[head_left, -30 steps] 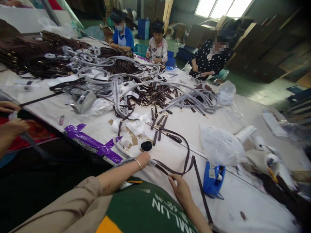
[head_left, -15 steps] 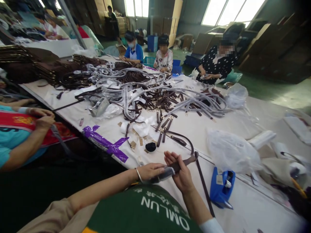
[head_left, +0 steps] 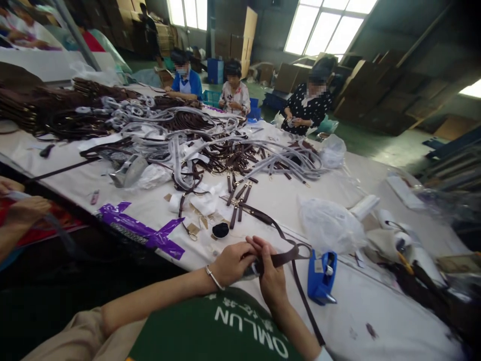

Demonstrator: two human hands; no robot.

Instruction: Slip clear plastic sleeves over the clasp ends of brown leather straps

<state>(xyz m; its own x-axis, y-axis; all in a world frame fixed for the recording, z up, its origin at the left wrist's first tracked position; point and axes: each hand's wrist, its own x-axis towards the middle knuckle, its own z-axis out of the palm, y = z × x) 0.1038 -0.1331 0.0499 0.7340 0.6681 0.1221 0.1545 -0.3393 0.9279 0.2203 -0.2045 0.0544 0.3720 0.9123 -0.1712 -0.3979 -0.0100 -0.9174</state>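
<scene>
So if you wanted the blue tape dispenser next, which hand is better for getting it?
Probably the right hand: it is nearer the blue tape dispenser, while the left hand is farther away. But the right is holding a brown strap, so it might need to let go first.

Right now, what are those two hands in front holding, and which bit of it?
A brown strap: the right hand grips its flat stretch, near where it bends. The left hand is close by, but its hold is hidden.
</scene>
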